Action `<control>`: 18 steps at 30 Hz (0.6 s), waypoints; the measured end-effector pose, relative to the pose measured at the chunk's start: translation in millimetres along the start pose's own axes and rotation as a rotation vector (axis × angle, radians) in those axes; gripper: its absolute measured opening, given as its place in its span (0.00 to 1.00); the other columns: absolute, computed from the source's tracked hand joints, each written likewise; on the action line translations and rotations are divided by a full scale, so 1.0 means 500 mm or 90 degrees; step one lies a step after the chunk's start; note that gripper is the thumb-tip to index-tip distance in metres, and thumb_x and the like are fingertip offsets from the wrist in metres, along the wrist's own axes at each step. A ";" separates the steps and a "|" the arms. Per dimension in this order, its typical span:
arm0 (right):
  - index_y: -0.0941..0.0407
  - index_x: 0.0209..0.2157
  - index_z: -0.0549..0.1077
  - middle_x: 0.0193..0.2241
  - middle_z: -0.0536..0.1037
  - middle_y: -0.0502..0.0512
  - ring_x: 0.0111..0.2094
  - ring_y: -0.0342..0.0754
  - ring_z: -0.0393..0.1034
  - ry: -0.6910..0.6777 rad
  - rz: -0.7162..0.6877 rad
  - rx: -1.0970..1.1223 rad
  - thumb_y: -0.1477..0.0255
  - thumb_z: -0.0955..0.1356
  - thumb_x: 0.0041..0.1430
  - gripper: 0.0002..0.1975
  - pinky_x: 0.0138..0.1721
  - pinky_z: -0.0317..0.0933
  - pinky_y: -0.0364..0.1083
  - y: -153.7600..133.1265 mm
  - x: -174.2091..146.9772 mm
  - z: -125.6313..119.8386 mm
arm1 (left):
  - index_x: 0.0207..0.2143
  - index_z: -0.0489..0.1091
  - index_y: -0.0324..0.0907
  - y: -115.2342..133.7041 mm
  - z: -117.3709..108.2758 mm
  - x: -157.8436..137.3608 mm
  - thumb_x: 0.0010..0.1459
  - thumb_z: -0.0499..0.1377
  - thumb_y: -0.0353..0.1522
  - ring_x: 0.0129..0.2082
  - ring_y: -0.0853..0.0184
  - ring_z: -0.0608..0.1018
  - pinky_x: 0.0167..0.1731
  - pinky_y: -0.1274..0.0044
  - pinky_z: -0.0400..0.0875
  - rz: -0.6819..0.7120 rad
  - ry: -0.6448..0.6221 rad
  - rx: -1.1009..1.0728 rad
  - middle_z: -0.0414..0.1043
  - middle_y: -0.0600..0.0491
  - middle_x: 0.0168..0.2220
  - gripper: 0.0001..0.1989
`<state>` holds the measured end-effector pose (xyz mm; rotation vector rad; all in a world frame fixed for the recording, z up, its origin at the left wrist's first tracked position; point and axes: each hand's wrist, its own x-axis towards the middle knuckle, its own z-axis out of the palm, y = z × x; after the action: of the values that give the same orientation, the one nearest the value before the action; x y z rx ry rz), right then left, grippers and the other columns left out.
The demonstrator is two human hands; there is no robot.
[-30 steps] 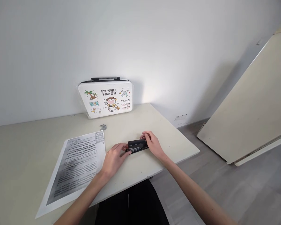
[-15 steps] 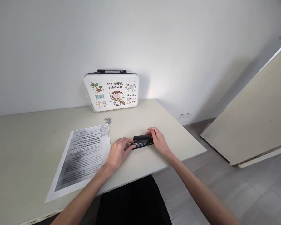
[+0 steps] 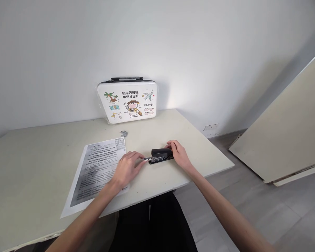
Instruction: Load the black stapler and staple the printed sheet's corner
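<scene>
A black stapler (image 3: 160, 154) lies on the table with its front end toward my left side. My right hand (image 3: 180, 154) is closed around its rear end, the fingers curled behind it. A metal staple tray (image 3: 147, 159) sticks out of the stapler's front. Thumb and fingertips of my left hand (image 3: 128, 167) pinch the outer end of that tray. Left of the stapler lies a printed sheet of paper (image 3: 97, 171), partly covered by my left hand and forearm. Several small grey staple strips (image 3: 124, 133) rest in a little pile beyond the sheet's top corner.
A white travel case (image 3: 130, 103) with cartoon prints stands at the back of the table (image 3: 36, 164), near the wall. Past the table's right edge, a pale board (image 3: 283, 140) leans above the grey floor (image 3: 252, 210). A socket plate (image 3: 211, 127) is low on the wall.
My left hand has moved left, and the metal tray now protrudes from the stapler's front. My right hand keeps its hold on the rear. The view has shifted slightly.
</scene>
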<state>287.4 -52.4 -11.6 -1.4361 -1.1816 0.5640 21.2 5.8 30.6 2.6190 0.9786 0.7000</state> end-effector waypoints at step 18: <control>0.50 0.43 0.71 0.40 0.84 0.56 0.44 0.55 0.78 -0.017 0.021 -0.008 0.56 0.58 0.72 0.17 0.50 0.67 0.54 -0.004 -0.005 0.000 | 0.49 0.76 0.44 -0.187 -0.080 0.103 0.67 0.57 0.42 0.47 0.56 0.81 0.50 0.66 0.74 -0.109 0.046 0.120 0.80 0.47 0.47 0.16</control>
<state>286.1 -54.8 -10.5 -1.4658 -1.1857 0.6009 -16.5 112.5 45.5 2.6408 1.3322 0.6942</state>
